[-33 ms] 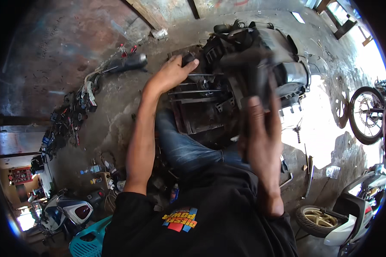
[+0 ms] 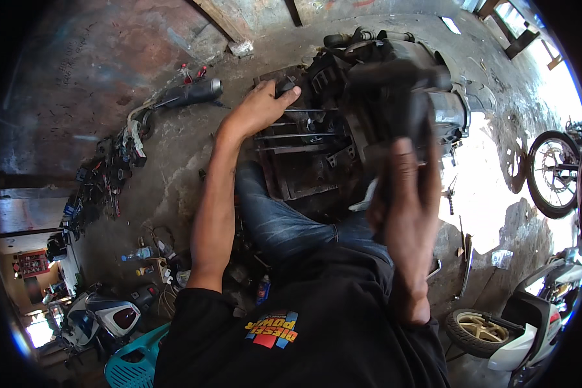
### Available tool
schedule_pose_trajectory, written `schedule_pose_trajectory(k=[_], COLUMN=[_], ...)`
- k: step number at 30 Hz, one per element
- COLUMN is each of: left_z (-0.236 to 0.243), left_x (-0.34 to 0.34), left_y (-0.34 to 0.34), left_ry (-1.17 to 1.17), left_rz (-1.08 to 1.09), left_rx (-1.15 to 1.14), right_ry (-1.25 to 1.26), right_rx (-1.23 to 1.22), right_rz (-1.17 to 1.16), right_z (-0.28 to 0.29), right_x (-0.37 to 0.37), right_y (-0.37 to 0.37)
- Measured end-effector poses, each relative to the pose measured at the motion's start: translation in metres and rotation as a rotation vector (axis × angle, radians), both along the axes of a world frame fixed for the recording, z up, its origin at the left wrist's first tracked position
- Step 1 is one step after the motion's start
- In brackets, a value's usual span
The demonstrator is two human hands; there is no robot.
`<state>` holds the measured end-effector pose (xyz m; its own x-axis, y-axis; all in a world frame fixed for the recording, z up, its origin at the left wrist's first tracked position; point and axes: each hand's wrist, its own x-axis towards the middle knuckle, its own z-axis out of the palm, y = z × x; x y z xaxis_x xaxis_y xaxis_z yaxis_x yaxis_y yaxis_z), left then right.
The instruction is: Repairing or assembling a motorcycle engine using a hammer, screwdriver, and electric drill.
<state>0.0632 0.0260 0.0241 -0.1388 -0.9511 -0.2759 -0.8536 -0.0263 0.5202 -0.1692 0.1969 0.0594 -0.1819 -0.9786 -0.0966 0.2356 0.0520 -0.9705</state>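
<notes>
Fingers (image 2: 293, 96) of the left hand (image 2: 255, 111): bent, with thumb and index only slightly apart, gripping a small dark block (image 2: 283, 86) of squared outline at the far left corner of the rod frame (image 2: 310, 192). Lower side of this grip hidden from above. Right hand (image 2: 409, 226): closed snugly around the handle of a dark hammer-shaped tool (image 2: 410, 115), one digit straight along the grip. Position of tool: raised, to the right of the rod frame. Form: blunt crosswise head, rounded shaft; material not readable through motion blur.

Rod frame: brownish, rectangular, scuffed, crossed by smooth, parallel metal rods (image 2: 304, 136). On its far right side: a bulky black assembly (image 2: 404, 53) with curved, partly glossy panels. Contact between tool and assembly: cannot be told from this angle.

Left of the rod frame: a black cylindrical muffler (image 2: 191, 94) with a pale metal end cap; farther left, tangled wiring (image 2: 113, 171). Near side of the rod frame: creased, faded denim jeans (image 2: 275, 210). Well to its near left: a clear plastic bottle (image 2: 138, 255) and a slotted teal chair (image 2: 132, 370). Well to its right: a black-tyred wheel (image 2: 554, 173); nearer, a gold-spoked wheel (image 2: 482, 331). Around its base: rough grey floor (image 2: 168, 161), stained and patchy
</notes>
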Motion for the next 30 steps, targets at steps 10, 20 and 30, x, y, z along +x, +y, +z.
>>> schedule_pose_trajectory(k=[10, 20, 30], left_z=[-0.012, -0.012, -0.011], left_x=[0.002, 0.002, 0.004], left_y=[-0.001, -0.002, -0.001], left_ry=[-0.095, -0.086, 0.011], left_rz=[-0.024, 0.021, 0.044], left_rx=[-0.037, -0.078, -0.048], right_ry=[0.559, -0.03, -0.123], right_rx=[-0.053, -0.252, -0.066], right_rz=[0.098, -0.399, -0.166], right_z=[-0.039, 0.023, 0.007], right_x=[0.041, 0.001, -0.005], right_y=[-0.019, -0.031, -0.007])
